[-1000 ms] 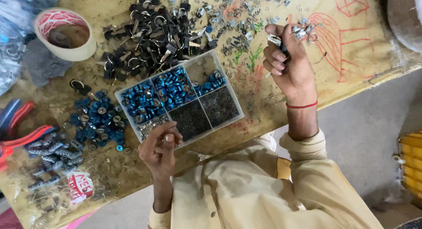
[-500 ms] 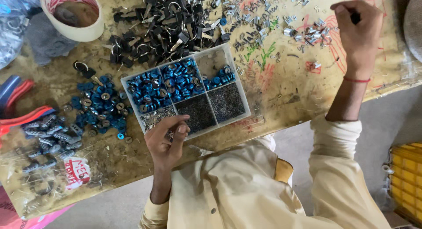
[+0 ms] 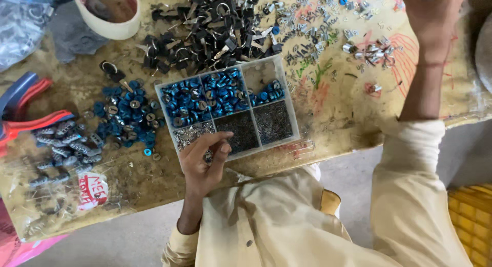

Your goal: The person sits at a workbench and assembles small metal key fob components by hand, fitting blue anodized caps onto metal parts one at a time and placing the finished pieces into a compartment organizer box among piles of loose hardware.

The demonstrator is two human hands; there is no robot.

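1. Plainly, the step in hand is picking small parts out of the tray (image 3: 290,97), which sits mid-table (image 3: 333,118) straight ahead of the person.
2. Left hand (image 3: 205,162) is at the tray's 7 o'clock corner, over the compartment of silver bits (image 3: 190,134). Thumb and fingertips are pinched together, pointing down into it. Whether a bit is actually caught between them is too small to tell.
3. Right hand (image 3: 430,15) is stretched far out to 2 o'clock of the tray, just past the scatter of ferrules (image 3: 369,49). Its fingers run off the top edge, so I cannot tell whether they are curled, loose or gripping anything.
4. Blue caps (image 3: 205,95) fill the tray's far compartments; the two at its 5 o'clock hold fine dark and grey pieces.
5. Around the tray:
   - loose caps (image 3: 125,115) at 9 o'clock
   - black clips (image 3: 205,28) at 12 o'clock
   - tape roll (image 3: 107,10) at 11 o'clock
   - pliers (image 3: 25,108) and a bag (image 3: 56,159) of parts beyond the loose caps, at the left edge
6. As I judge it, the next move calls for a fine fingertip pinch on one bit only, lifted straight up so that neighbours stay in their compartment and the tray's near edge, close to the table's rim, is not nudged.
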